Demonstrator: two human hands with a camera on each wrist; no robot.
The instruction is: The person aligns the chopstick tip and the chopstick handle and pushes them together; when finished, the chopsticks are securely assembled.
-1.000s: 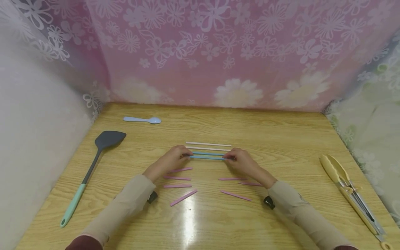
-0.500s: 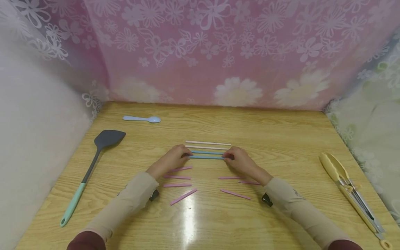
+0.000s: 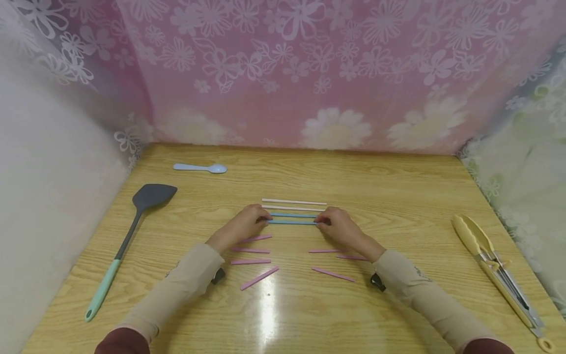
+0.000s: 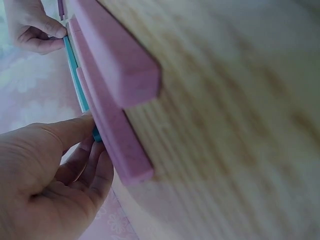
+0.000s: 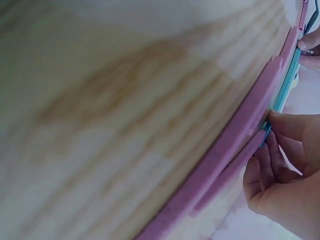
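Two thin blue sticks lie side by side, left to right, in the middle of the table in the head view. My left hand [image 3: 248, 221] pinches the left end of the nearer blue stick [image 3: 292, 222] between thumb and fingers. At its right end, my right hand [image 3: 340, 227] pinches the same stick. The farther blue stick [image 3: 294, 215] runs just behind it. In the left wrist view, the stick's teal tip [image 4: 97, 134] pokes out below the thumb. Beyond the blue pair lie two pale pink sticks, the farthest pale stick [image 3: 294, 201] fully visible.
Short pink sticks [image 3: 251, 262] lie nearer me, several on the left; more pink sticks [image 3: 333, 274] lie on the right, partly under my right forearm. A dark spatula [image 3: 152, 196] with a green handle and a pale blue spoon [image 3: 200, 168] lie left. Yellow tongs [image 3: 495, 270] lie far right.
My forearms have shifted slightly inward since the earliest frame. Both hands keep their pinch on the nearer blue stick, which stays in nearly the same place.
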